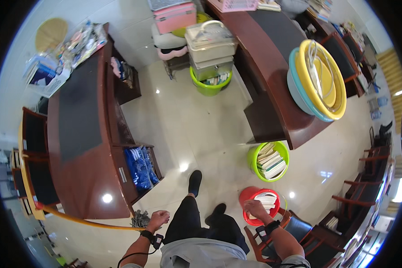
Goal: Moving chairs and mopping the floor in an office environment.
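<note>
My left hand (159, 219) hangs at my left side, fingers loosely curled, with nothing seen in it. Close beside it on the floor is a grey mop head (140, 218). A long orange-yellow pole (87, 222) runs leftward from behind my left wrist. My right hand (255, 207), also loosely curled and with no object visible in it, appears in front of a red bucket (246, 194). White-paged books or papers (267, 200) fill this bucket. Whether the hand touches the bucket cannot be told. Both wrists wear black straps with small devices.
Ahead stands a green bucket of books (271, 162). To the right is a brown desk (278, 83) bearing yellow and blue basins (335, 83). Another desk (80, 181) flanks me on the left. Plastic boxes (211, 43) top a farther green bucket (209, 87). Chairs (294, 226) stand behind right.
</note>
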The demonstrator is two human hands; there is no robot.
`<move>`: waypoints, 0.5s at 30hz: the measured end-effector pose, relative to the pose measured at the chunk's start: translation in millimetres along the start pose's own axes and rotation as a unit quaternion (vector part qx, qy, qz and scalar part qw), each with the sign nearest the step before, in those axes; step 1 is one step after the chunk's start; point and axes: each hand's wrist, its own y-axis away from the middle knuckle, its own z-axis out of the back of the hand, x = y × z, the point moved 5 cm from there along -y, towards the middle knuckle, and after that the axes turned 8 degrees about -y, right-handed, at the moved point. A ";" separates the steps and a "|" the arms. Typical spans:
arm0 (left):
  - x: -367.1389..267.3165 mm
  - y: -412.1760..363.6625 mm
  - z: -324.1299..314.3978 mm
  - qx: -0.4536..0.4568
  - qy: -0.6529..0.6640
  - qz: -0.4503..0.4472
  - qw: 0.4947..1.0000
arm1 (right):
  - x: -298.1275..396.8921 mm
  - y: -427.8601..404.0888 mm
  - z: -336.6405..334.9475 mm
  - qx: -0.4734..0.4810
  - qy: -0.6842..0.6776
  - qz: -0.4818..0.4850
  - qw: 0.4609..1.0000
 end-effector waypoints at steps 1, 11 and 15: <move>9.8 -0.9 1.6 0.000 0.040 -0.001 0.999 | 18.5 10.5 -8.2 0.001 -0.061 -0.039 0.997; 117.5 76.0 9.5 -0.104 0.138 -0.010 0.985 | 39.5 47.1 -3.0 0.108 0.262 0.271 0.920; 158.4 108.5 -0.5 -0.128 0.082 0.010 0.988 | 43.7 80.7 23.5 0.035 0.203 0.147 0.967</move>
